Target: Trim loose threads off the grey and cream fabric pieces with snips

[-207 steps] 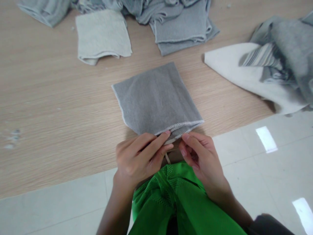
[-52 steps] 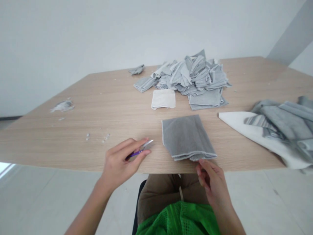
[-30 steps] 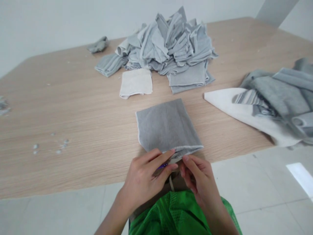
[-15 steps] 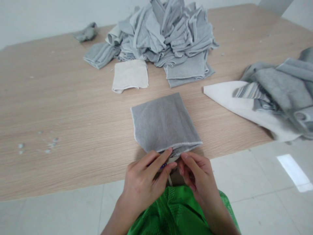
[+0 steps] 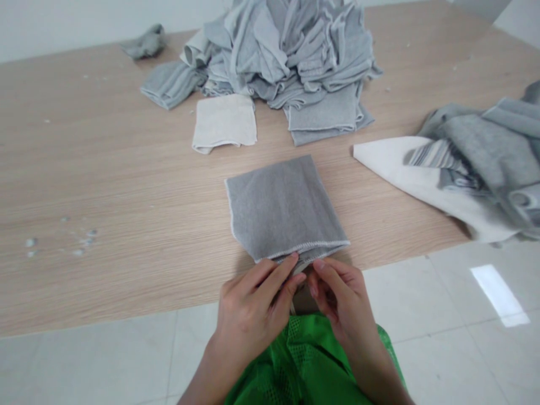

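Note:
A folded grey cloth (image 5: pixel 282 208) with white overlocked edges lies at the table's front edge, its near hem parted into layers. My left hand (image 5: pixel 257 298) is at that hem, fingers curled round purple thread snips that it mostly hides now; the earlier views show their purple handle and silver blade. One left fingertip rests on the upper stitched edge. To its right, my right hand (image 5: pixel 341 292) is closed, thumb and forefinger pinching the lower edge of the hem. What lies between the two hands under the fabric is partly hidden.
A large heap of grey cloths (image 5: pixel 287 50) sits at the back of the wooden table (image 5: pixel 126 185). A cream cloth (image 5: pixel 225 121) lies before it. More fabric (image 5: pixel 485 146) is piled at right, overhanging the edge. Lint bits (image 5: pixel 84 242) are scattered at left.
My left hand, earlier apart from the cloth with the snips showing, has come right to the hem. My right hand keeps its pinch. The view has tilted down; hands barely move in the last half second.

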Motion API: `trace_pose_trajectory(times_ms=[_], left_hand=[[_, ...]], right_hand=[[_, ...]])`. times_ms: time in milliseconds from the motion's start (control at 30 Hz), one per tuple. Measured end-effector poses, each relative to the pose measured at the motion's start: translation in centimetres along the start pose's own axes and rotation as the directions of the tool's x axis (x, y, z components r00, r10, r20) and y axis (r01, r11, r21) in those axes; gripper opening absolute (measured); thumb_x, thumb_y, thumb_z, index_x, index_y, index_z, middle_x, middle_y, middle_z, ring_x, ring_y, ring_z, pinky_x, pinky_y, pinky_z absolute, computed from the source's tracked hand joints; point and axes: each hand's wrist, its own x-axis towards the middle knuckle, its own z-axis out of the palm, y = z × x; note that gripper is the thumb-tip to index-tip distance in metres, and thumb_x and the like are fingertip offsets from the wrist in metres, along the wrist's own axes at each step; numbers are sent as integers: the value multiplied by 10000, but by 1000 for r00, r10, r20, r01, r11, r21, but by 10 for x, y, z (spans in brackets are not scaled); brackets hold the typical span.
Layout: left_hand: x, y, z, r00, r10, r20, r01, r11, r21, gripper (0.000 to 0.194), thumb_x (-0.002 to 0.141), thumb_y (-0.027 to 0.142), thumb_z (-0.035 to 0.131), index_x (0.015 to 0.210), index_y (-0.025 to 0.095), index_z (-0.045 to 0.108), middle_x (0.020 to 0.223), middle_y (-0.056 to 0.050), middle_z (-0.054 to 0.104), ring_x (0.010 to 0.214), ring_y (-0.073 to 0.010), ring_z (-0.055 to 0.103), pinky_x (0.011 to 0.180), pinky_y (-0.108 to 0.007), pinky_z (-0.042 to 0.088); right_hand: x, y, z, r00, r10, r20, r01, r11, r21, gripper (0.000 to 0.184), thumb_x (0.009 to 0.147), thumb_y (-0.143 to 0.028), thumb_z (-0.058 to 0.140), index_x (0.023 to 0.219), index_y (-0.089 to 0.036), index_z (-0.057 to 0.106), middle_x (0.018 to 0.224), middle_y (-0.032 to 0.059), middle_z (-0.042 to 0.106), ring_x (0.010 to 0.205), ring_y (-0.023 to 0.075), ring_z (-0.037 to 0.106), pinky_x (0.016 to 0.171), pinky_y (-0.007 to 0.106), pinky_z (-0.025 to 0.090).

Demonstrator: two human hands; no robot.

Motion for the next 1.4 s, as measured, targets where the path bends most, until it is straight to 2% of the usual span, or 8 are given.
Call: trace_pose_trajectory(times_ms=[667,1167,1400], left_hand=[[-4,5,2,995,91,-39,-83,979,188,283,870,195,760,1142,147,703,903,-7,771,680,-119,695,601,-274,521],[-3,5,1,994,95,-46,-83,973,215,295,865,211,762,1146,140,710,872,-22,769,638,-130,684,561,-280,500],[-5,6,2,998,47,-39,-40,988,146,289,875,203,753,1156,163,700,937,-8,776,708,-125,714,602,-267,545]], right_hand=[[0,-5,2,1000,-14,7,14,998,57,367,911,-350,656,597,-166,608,510,-42,525,354,24,288,323,185,109],[-1,-9,4,999,-26,-23,26,1000,7,372,886,-373,658,582,-170,589,517,-39,539,351,23,289,316,186,112],[-1,-6,2,999,-35,-14,35,999,0,370,910,-369,644,601,-170,600,518,-39,523,369,28,292,325,191,117]])
